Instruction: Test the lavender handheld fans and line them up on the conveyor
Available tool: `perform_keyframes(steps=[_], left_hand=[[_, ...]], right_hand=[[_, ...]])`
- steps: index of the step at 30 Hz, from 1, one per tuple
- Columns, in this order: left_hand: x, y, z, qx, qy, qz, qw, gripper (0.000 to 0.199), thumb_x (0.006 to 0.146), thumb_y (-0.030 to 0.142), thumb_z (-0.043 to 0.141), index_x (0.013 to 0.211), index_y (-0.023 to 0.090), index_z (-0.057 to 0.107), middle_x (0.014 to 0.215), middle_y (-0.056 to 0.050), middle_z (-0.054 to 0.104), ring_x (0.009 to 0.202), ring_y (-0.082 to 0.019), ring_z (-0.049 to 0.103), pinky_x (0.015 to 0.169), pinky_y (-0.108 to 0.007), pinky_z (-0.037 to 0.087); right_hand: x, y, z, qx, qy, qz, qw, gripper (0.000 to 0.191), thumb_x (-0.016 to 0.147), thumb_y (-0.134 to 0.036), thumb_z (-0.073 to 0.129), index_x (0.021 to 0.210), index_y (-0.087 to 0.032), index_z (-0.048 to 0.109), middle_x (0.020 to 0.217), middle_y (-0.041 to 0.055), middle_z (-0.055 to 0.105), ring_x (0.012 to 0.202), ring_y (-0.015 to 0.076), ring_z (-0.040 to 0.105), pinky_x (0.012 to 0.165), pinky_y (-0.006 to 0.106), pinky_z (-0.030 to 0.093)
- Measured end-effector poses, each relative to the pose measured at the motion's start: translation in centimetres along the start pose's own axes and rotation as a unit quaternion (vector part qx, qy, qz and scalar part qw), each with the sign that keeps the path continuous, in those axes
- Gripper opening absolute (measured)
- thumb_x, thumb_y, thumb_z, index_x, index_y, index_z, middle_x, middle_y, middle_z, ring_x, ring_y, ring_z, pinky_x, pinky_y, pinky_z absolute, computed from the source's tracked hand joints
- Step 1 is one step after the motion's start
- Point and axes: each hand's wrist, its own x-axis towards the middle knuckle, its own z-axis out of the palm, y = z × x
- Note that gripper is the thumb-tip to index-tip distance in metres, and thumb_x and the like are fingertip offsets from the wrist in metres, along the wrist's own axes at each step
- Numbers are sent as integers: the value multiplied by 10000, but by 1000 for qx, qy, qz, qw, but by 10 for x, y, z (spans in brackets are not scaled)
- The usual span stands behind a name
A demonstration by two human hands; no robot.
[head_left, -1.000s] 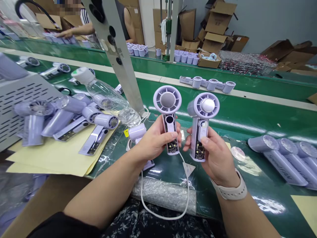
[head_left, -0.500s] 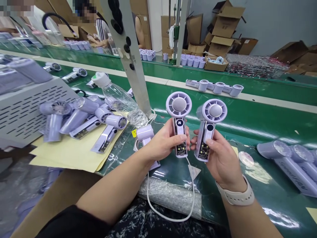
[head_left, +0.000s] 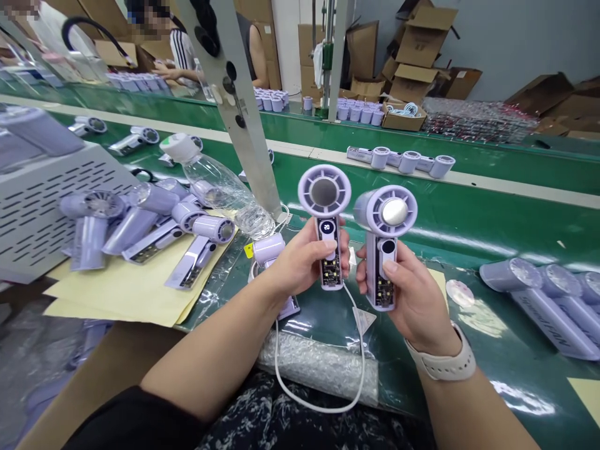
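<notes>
My left hand (head_left: 309, 256) is closed around a lilac handheld fan (head_left: 324, 195), its thumb on the front of the handle. That fan's small round display is lit with digits, and a white cable (head_left: 323, 409) runs from its lower end. In my right hand (head_left: 412, 287) is a second lilac handheld fan (head_left: 391, 212), held upright with the thumb on its handle; its round display is dark. Circuit parts show through both handle fronts. The two fans are apart, side by side above the green work surface. Beside my left forearm lies another lilac fan (head_left: 268, 249).
Several fans (head_left: 213, 231) lie on yellow sheets (head_left: 154, 306) at left, near a clear plastic bottle (head_left: 220, 181) and a slanted metal post (head_left: 253, 144). More fans (head_left: 539, 300) lie at right. Bubble wrap (head_left: 323, 365) lies along the front edge. People work across the line.
The right-hand fan has turned, showing more of its head's side, and moved slightly left. The left-hand fan has shifted slightly left and up. Both hands keep their hold.
</notes>
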Motion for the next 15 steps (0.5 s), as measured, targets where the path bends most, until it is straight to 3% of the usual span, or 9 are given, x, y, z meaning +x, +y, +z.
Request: perform_keyframes(steps=[3,7,15], left_hand=[[1,-5,-2,31,-3,-12,999,395,761,360,791,987,204,506,801,27,600,618,-120,598,547,-274,531],[1,-10,-2,59,-18,-11,998,403,812,416,780,1019,205,506,805,14,627,669,-143,640,639,-312,560],[2,-8,2,72,35,-6,997,363,778,351,775,991,207,517,800,26,599,634,-139,606,572,-299,515]], right_hand=[[1,3,0,4,11,-13,1000,215,861,-370,758,1011,-226,700,938,28,702,669,143,648,565,284,556],[4,7,-3,13,13,-18,1000,214,879,-385,741,1011,-227,686,925,37,691,746,176,668,621,321,583],[8,9,-2,23,52,-10,998,256,816,-385,760,980,-207,678,988,60,702,728,182,656,595,338,575]])
